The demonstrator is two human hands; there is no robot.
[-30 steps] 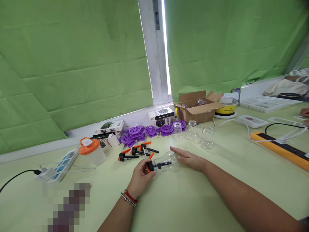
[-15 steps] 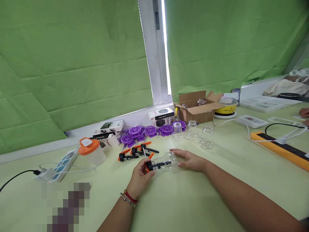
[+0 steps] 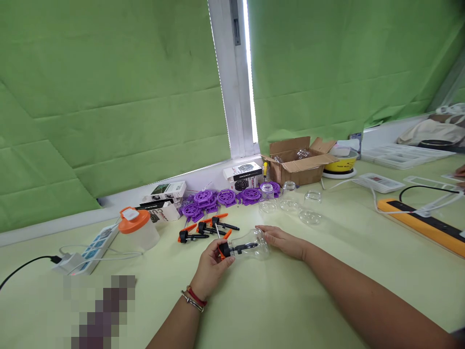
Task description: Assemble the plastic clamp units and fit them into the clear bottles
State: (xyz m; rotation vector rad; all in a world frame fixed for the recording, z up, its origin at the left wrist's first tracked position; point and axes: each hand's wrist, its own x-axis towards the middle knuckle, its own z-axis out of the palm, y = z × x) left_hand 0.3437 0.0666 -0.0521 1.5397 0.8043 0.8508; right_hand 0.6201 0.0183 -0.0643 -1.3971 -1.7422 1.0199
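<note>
A clear bottle (image 3: 260,242) lies on its side, its neck pointing left. My left hand (image 3: 210,264) grips the black-and-orange pump cap (image 3: 224,248) at the neck, and a black tube (image 3: 247,246) runs from it inside the bottle. Fingers of my right hand (image 3: 283,241) are curved round the base end of the bottle; my thumb is partly hidden. Just beyond my left hand lie several similar black pump tops (image 3: 185,236) with orange levers. Clear bottles (image 3: 310,213) stand farther back on the right.
Behind are purple round parts (image 3: 225,197), product boxes (image 3: 241,170) and an open cardboard box (image 3: 298,169). An orange-lidded jar (image 3: 140,230) and a white power strip (image 3: 98,249) sit left. An orange-black power strip (image 3: 425,225) lies right. Another person's hand (image 3: 460,171) shows at the edge.
My right hand's fingers have shifted slightly on the bottle's base, with the thumb drawn in. The left hand and the bottle hold still. The other person's hand has moved slightly.
</note>
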